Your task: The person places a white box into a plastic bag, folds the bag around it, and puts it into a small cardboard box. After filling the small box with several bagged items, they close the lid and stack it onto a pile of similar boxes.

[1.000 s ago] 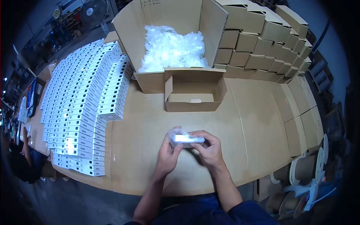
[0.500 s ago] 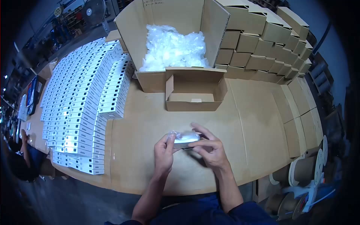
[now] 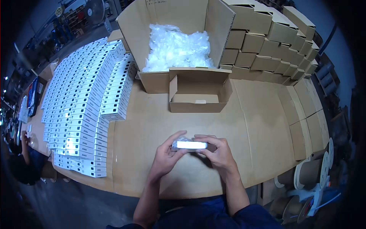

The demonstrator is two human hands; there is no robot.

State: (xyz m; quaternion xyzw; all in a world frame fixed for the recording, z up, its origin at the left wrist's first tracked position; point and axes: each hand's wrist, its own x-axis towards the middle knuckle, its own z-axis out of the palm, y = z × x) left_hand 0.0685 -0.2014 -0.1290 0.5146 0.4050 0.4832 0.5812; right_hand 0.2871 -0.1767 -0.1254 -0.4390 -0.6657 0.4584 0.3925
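Note:
A small item in clear plastic (image 3: pixel 191 145), with a bright white face, is held level between both hands above the table. My left hand (image 3: pixel 166 155) grips its left end between fingers and thumb. At its right end, my right hand (image 3: pixel 218 152) closes on it the same way. Beyond the hands stands an open, empty brown carton (image 3: pixel 200 108). Behind that carton, a large cardboard box (image 3: pixel 154 87) holds a heap of clear plastic bags (image 3: pixel 177 49).
Tall stacks of small white boxes (image 3: pixel 82 114) fill the left side of the table (image 3: pixel 145 179). Brown cartons (image 3: pixel 253 44) are piled at the back right, with more (image 3: pixel 305 133) along the right edge. Reels (image 3: pixel 309 171) stand at lower right. A co-worker's arm (image 3: pixel 26 149) shows at far left.
The wrapped item has turned so its bright face shows more fully. My right hand's raised fingers have come down onto its right end, and my left hand has shifted its hold.

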